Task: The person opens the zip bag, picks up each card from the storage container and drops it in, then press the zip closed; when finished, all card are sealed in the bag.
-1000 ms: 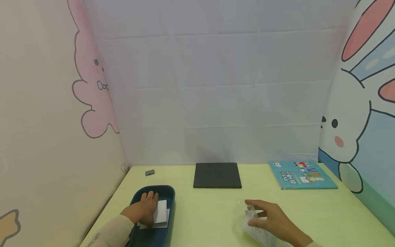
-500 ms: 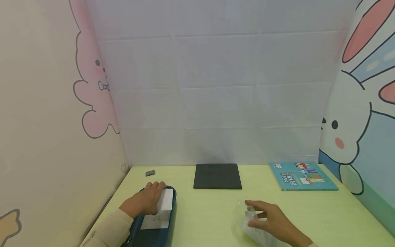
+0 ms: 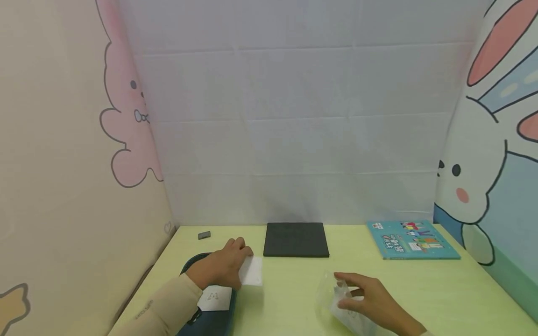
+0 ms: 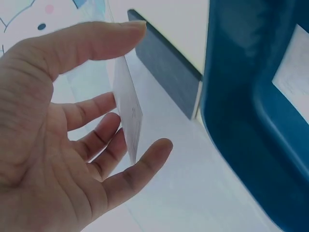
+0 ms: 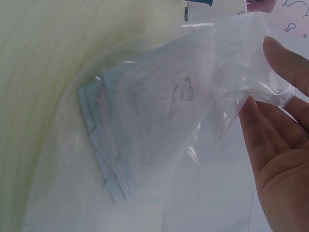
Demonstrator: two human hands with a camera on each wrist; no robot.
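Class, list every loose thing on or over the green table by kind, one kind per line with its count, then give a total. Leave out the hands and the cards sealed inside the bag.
Loose white cards: 2 (one held by the left hand, one in the tray)
Blue tray: 1
Clear plastic bag: 1
Black pad: 1
Picture book: 1
Small grey block: 1
Total: 7

A flat black pad [image 3: 296,239] lies at the far middle of the pale yellow-green table [image 3: 420,289], close to the white cloth backdrop [image 3: 294,130]. To its right, at the far right of the table, lies a teal picture book [image 3: 412,239] with small cartoon figures on its cover. At the far left, near the corner, sits a small dark grey block [image 3: 203,234], well apart from the pad. The left wall [image 3: 63,163] is cream with a pink cartoon animal; the right wall [image 3: 496,154] shows a white rabbit with pink ears and cheek.
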